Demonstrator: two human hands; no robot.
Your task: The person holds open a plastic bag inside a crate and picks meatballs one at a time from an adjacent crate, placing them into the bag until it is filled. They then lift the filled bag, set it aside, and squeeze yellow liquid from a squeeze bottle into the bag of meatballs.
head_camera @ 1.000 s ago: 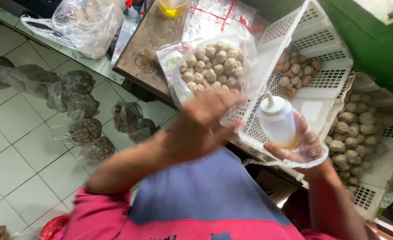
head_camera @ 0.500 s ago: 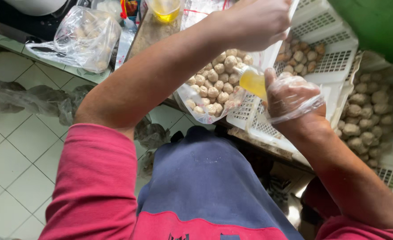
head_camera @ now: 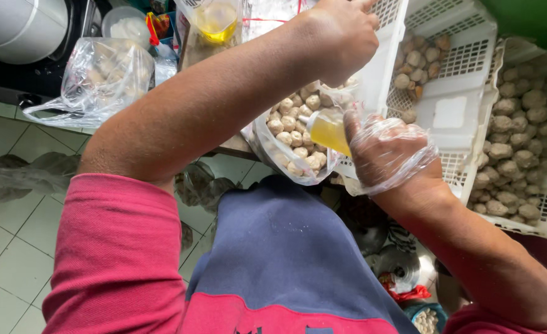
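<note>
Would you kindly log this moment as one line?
left hand: grips bag of balls | right hand: gloved, tilts yellow squeeze bottle into bag

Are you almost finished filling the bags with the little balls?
Partly. Filled bags already lie on the floor. In hand now: the left hand holds a full bag open while the gloved right hand tips a squeeze bottle of yellow liquid into it. Many balls wait in the white baskets.

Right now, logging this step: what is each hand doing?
Left hand: closed, gripping the top of the clear bag of balls.
Right hand: plastic-gloved, closed on the squeeze bottle.
</note>
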